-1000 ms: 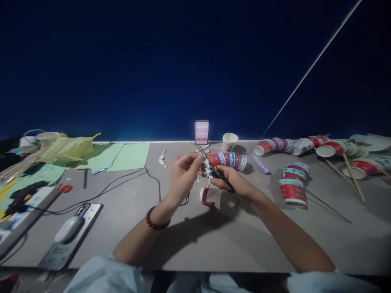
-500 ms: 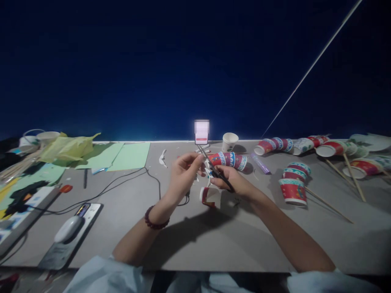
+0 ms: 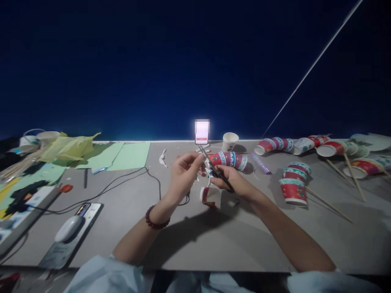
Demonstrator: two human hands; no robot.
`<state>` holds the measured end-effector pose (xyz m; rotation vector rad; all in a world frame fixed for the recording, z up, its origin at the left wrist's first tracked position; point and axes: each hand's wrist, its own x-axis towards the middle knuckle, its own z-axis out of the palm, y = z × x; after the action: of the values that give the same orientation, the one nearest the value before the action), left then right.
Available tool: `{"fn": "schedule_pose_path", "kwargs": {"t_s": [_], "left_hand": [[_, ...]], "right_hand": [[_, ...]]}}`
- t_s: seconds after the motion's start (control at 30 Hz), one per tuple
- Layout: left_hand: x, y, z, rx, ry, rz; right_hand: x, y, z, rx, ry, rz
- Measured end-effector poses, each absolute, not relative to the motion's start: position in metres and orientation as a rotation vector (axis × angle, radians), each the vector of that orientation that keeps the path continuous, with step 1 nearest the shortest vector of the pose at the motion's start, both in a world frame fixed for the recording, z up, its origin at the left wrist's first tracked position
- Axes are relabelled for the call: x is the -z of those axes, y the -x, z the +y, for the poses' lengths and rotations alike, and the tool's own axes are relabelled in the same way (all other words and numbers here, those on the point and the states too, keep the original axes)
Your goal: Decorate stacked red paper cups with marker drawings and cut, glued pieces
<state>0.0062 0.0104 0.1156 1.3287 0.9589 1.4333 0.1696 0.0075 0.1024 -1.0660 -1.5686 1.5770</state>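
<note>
My right hand (image 3: 231, 178) is closed around a pair of black-handled scissors (image 3: 224, 180), whose narrow blades point up and to the left. My left hand (image 3: 187, 173), with a dark bead bracelet at the wrist, pinches at the thumb and forefinger beside the blades. What lies between those fingertips is too small to make out. Small white and coloured scraps (image 3: 209, 171) show between the hands. Below them a cut red and white paper cup piece (image 3: 210, 197) lies on its side. Just behind my right hand rests a row of nested patterned paper cups (image 3: 230, 159).
A lit phone (image 3: 202, 132) and a white paper cup (image 3: 230, 141) stand at the back. Cup chains on sticks (image 3: 293, 185) lie right, near a purple tube (image 3: 261, 163). Green paper (image 3: 131, 156), cables, a power strip (image 3: 27, 219) and another phone (image 3: 88, 215) are left.
</note>
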Motion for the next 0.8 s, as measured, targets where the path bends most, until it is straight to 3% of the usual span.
{"fn": "schedule_pose_path", "kwargs": {"t_s": [0.8], "left_hand": [[-0.1136,-0.0103,0.0078,-1.515,-1.37,0.925]], "right_hand": [[-0.1036,-0.1665,0.0062,-1.578,1.08,-1.524]]}}
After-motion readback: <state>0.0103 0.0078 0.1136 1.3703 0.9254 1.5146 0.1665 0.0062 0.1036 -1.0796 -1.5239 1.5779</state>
